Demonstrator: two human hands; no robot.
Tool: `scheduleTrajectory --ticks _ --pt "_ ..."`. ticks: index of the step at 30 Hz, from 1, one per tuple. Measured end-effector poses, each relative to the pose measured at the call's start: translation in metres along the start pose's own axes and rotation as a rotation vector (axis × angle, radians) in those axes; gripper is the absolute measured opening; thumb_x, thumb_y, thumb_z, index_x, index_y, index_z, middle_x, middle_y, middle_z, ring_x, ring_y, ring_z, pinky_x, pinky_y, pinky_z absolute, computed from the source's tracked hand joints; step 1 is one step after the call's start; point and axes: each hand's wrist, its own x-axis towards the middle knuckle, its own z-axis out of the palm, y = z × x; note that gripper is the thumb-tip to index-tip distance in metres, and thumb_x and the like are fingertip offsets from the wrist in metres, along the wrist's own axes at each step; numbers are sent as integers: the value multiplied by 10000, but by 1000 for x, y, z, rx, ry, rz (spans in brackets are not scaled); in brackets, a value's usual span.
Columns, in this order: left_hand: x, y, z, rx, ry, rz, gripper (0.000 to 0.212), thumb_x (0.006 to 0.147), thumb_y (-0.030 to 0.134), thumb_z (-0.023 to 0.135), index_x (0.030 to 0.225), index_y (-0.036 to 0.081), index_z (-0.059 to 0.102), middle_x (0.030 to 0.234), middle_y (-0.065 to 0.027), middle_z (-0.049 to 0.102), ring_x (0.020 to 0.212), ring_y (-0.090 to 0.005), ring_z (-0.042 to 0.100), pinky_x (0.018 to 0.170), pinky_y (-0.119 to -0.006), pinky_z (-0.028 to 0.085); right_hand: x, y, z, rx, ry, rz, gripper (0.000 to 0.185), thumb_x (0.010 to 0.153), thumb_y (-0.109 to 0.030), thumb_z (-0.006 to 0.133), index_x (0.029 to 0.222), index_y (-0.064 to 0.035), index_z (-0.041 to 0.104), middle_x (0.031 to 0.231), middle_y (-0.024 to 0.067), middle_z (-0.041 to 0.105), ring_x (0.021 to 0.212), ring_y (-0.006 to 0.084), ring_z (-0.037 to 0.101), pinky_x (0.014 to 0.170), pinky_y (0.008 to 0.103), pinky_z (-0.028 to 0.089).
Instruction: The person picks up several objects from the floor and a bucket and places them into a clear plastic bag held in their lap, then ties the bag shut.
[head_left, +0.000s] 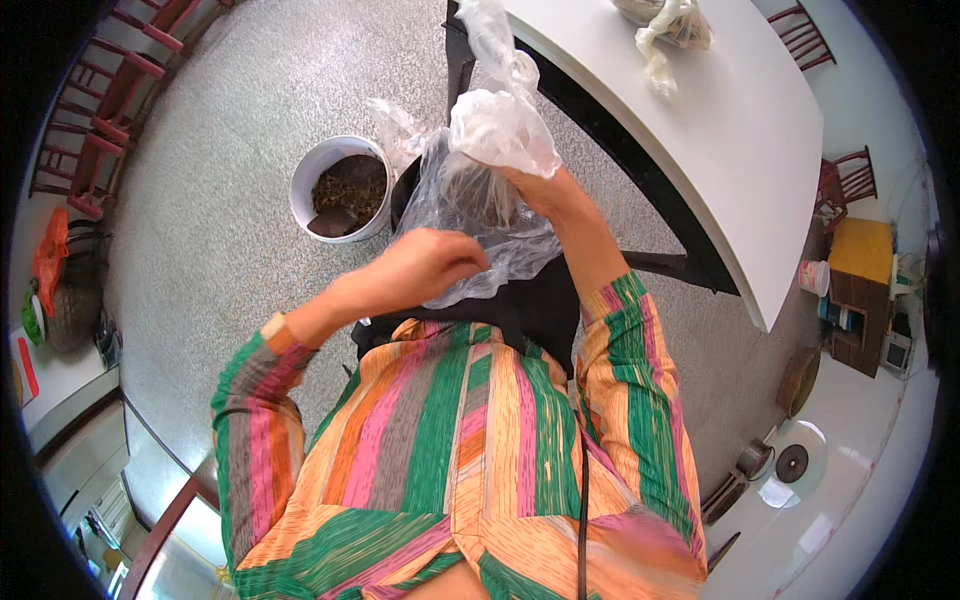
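My right hand (534, 193) grips a thin plastic bag (502, 127), whose bunched, whitish folds hide most of the fingers. Brownish contents (480, 191) show dimly through clear plastic just below these folds. A larger clear plastic sheet or bag (510, 259) spreads over the black cloth (487, 315) on my lap. Above its left edge, my left hand (427, 262) is curled and slightly blurred; whether anything is pinched in it is not visible. To the left, a white plastic bucket (300, 180) on the floor contains dark, loose plant-like material (349, 191).
A white table (712, 142) with a black frame curves along my right, bearing a tied plastic bag (675, 26). More crumpled plastic (397, 124) lies beside the bucket. Dark red wooden chairs (97, 157) line the left wall, and a wooden cabinet (859, 300) stands far right.
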Motion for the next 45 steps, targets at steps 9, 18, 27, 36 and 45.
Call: scheduleTrajectory --ticks 9,18,27,36,45 --pt "14 -66 58 346 -40 -34 200 802 122 642 998 78 633 927 -123 628 916 -342 590 768 -440 497 -4 20 -21 48 115 110 403 818 -128 743 1184 -36 603 1093 14 635 989 115 575 859 269 455" --pt "18 -48 55 450 -115 -24 271 740 185 702 994 108 647 1016 -79 589 1001 -296 557 774 -413 505 -13 35 -26 66 164 146 446 807 -90 749 1206 -41 557 1136 63 626 1065 175 597 911 293 479" --pt "15 -56 74 818 -40 66 284 820 161 580 1081 60 630 1101 -129 599 1103 -288 544 930 -403 448 -28 35 -12 -155 -92 203 405 781 -55 724 1161 13 601 1130 63 628 1002 137 595 884 302 474" --pt "4 -72 80 272 172 141 225 810 131 597 1023 59 614 889 -181 654 820 -398 632 714 -458 520 -80 -7 -4 -341 -27 2 735 724 -145 798 1351 -44 429 1250 111 556 1139 201 539 982 325 415" --pt "-21 -9 -13 -73 364 -208 166 847 79 652 1004 25 641 891 -147 674 801 -250 675 711 -338 526 -106 -26 0 -253 -17 -150 1012 630 -593 771 1386 -41 386 1359 134 475 1266 244 441 1056 386 345"
